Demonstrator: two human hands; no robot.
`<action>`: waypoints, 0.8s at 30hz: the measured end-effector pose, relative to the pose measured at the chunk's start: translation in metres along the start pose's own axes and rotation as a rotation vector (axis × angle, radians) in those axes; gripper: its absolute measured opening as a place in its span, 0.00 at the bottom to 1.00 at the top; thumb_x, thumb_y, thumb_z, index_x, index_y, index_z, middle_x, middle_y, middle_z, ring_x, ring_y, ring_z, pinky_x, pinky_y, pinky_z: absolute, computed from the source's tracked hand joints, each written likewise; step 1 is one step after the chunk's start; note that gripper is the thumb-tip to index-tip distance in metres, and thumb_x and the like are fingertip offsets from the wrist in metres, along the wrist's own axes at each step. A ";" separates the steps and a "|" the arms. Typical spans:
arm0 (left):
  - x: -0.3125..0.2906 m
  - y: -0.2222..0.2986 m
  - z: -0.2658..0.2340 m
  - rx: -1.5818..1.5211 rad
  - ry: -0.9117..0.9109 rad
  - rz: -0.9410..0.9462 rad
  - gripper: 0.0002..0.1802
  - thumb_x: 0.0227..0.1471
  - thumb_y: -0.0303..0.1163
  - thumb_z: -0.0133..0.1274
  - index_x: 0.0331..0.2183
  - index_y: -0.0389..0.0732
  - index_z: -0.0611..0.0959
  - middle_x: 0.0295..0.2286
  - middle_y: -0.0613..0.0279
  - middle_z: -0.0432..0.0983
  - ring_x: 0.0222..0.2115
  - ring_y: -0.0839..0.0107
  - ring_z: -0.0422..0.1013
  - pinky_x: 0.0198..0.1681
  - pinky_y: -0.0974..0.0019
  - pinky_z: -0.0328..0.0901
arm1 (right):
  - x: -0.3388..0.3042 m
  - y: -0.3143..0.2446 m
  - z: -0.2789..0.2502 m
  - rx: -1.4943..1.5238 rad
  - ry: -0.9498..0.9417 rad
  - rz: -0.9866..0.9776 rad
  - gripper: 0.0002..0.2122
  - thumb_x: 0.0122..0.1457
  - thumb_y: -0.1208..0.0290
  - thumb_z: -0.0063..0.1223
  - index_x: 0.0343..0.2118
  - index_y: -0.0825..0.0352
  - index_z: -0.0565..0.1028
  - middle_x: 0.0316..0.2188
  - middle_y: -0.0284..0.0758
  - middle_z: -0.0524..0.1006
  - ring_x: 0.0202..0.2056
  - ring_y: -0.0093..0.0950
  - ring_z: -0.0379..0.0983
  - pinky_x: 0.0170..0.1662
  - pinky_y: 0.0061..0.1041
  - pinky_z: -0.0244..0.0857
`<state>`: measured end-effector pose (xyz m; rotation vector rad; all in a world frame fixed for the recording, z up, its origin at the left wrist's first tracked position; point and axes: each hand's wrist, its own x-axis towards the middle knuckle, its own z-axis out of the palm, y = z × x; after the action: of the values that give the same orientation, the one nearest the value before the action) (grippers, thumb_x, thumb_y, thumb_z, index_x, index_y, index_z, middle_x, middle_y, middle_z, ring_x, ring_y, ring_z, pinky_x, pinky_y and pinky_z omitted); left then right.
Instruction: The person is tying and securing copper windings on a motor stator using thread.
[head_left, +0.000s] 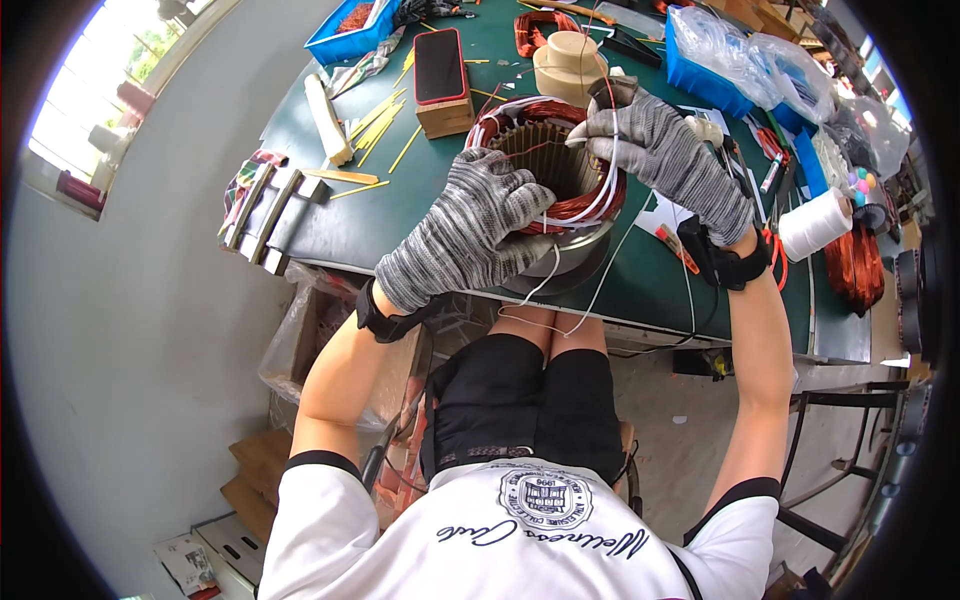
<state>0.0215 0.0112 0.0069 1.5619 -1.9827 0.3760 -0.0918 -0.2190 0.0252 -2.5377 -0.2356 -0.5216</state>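
Observation:
A motor stator (548, 140) stands upright near the table's front edge, its slotted bore facing up. Red-brown copper windings (580, 208) ring its top, bound with white cord (610, 185). My left hand (470, 215), in a grey striped knit glove, is curled over the near left rim and grips it. On the far right rim, my right hand (660, 145) wears a matching glove, its thumb and fingertips pinched together. A thin reddish wire runs by those fingertips; what exactly they hold is too small to tell. Loose white cord (597, 290) hangs down the stator's front.
A phone (440, 65) rests on a wooden block (447, 118) beside yellow strips (378, 125). Beyond the stator sits a cream round form (568, 68). Blue bins (700, 75), a white cord spool (815, 225) and a copper wire bundle (854, 268) are at right. Metal bars (268, 215) lie at left.

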 end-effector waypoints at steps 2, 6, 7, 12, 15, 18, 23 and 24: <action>-0.004 -0.002 0.001 0.042 0.035 0.006 0.24 0.37 0.38 0.60 0.39 0.42 0.75 0.31 0.57 0.71 0.35 0.55 0.65 0.46 0.52 0.55 | -0.004 -0.009 0.000 -0.082 0.000 -0.015 0.11 0.53 0.67 0.51 0.39 0.61 0.77 0.40 0.39 0.73 0.46 0.31 0.66 0.51 0.27 0.58; -0.001 0.003 0.000 -0.010 -0.012 -0.062 0.27 0.36 0.38 0.61 0.42 0.43 0.74 0.31 0.58 0.72 0.34 0.56 0.65 0.45 0.53 0.55 | 0.000 -0.025 -0.007 -0.164 -0.147 0.094 0.12 0.54 0.64 0.50 0.39 0.63 0.76 0.38 0.39 0.74 0.44 0.30 0.68 0.49 0.26 0.60; -0.001 0.003 -0.001 -0.006 -0.012 -0.058 0.27 0.36 0.38 0.61 0.42 0.43 0.74 0.31 0.58 0.72 0.34 0.56 0.65 0.45 0.53 0.55 | 0.001 -0.027 -0.008 -0.142 -0.189 0.156 0.12 0.55 0.64 0.49 0.39 0.64 0.76 0.37 0.39 0.74 0.43 0.29 0.69 0.48 0.25 0.61; -0.004 0.003 0.000 0.006 0.008 -0.019 0.28 0.36 0.36 0.61 0.43 0.43 0.73 0.33 0.59 0.72 0.35 0.56 0.65 0.45 0.53 0.55 | 0.004 -0.020 -0.002 0.381 0.056 0.177 0.12 0.57 0.65 0.46 0.39 0.66 0.75 0.33 0.35 0.74 0.37 0.25 0.70 0.44 0.22 0.63; -0.004 0.001 0.000 -0.015 0.024 -0.003 0.28 0.36 0.36 0.61 0.43 0.43 0.73 0.34 0.59 0.72 0.35 0.55 0.66 0.45 0.52 0.55 | 0.001 -0.002 0.009 0.412 0.228 0.359 0.11 0.56 0.67 0.47 0.37 0.69 0.75 0.29 0.33 0.74 0.32 0.23 0.70 0.39 0.23 0.64; 0.000 0.003 0.002 -0.004 0.009 -0.008 0.27 0.36 0.36 0.60 0.43 0.43 0.73 0.34 0.59 0.72 0.35 0.55 0.66 0.45 0.52 0.55 | -0.007 0.007 0.019 0.013 0.578 0.181 0.10 0.55 0.68 0.50 0.27 0.71 0.76 0.20 0.32 0.73 0.23 0.24 0.67 0.31 0.25 0.62; -0.002 0.001 0.003 -0.008 0.049 0.003 0.28 0.33 0.35 0.62 0.41 0.42 0.75 0.31 0.60 0.72 0.35 0.57 0.65 0.46 0.53 0.54 | -0.025 -0.019 -0.013 0.131 0.223 0.606 0.12 0.57 0.64 0.48 0.31 0.69 0.76 0.24 0.30 0.73 0.26 0.19 0.67 0.33 0.16 0.60; -0.003 0.001 0.004 -0.015 0.051 -0.006 0.28 0.33 0.34 0.62 0.41 0.42 0.75 0.32 0.59 0.72 0.35 0.57 0.65 0.46 0.53 0.54 | -0.035 -0.029 -0.016 0.119 0.332 0.612 0.11 0.57 0.66 0.48 0.32 0.69 0.76 0.25 0.30 0.74 0.27 0.18 0.68 0.34 0.16 0.61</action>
<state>0.0197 0.0121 0.0024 1.5332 -1.9373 0.3938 -0.1361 -0.2057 0.0374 -2.2018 0.5929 -0.6371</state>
